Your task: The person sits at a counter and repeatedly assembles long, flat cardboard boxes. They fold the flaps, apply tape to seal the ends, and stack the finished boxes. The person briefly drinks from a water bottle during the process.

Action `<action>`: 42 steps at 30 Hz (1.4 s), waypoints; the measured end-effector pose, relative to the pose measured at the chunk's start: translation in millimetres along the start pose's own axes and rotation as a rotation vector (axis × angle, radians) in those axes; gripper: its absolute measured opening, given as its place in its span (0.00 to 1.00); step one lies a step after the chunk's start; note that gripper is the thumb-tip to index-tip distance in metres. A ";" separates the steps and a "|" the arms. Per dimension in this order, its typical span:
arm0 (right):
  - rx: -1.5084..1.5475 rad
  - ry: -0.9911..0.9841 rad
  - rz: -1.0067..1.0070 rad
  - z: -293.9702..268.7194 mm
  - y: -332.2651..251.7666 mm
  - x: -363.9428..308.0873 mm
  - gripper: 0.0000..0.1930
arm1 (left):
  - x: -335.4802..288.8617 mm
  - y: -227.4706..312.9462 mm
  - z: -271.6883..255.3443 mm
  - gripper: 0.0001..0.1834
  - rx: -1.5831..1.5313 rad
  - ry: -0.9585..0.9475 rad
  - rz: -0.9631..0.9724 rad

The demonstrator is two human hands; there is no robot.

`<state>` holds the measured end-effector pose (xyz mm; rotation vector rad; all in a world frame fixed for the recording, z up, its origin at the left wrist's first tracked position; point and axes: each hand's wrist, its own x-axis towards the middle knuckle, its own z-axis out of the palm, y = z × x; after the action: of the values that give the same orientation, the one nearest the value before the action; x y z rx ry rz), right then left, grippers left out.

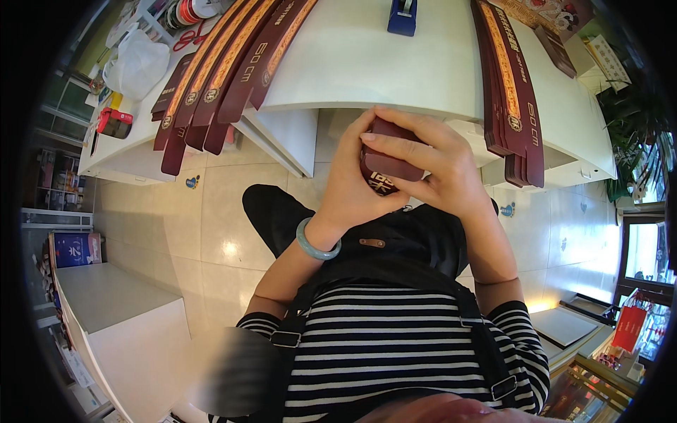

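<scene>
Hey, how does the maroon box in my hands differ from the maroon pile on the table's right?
The box is in the left hand and right hand; the pile lies on the table, overhanging its near edge. The box shows an end flap toward the camera; the pile shows long faces. Both are maroon with pale lettering.

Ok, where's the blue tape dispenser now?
In the head view, the blue tape dispenser sits at the top, right of centre, on the white table between the left maroon cartons and right maroon cartons.
</scene>
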<state>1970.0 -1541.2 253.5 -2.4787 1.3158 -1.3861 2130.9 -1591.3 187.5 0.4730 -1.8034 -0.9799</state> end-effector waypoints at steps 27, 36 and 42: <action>0.047 -0.114 0.005 -9.6 -4.6 0.2 0.21 | -1.2 1.4 6.0 0.58 -0.045 0.056 -0.032; 0.395 0.069 0.082 15.7 25.7 -5.2 0.15 | 10.6 -2.5 -26.3 0.40 0.267 -0.009 0.215; 0.585 0.349 0.410 65.4 163.9 64.8 0.34 | -12.6 -20.1 -79.3 0.27 0.201 0.031 0.085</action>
<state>1924.4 -1714.4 196.4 -1.5513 1.1462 -1.8024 2205.0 -1627.0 178.7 0.5278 -1.8870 -0.7323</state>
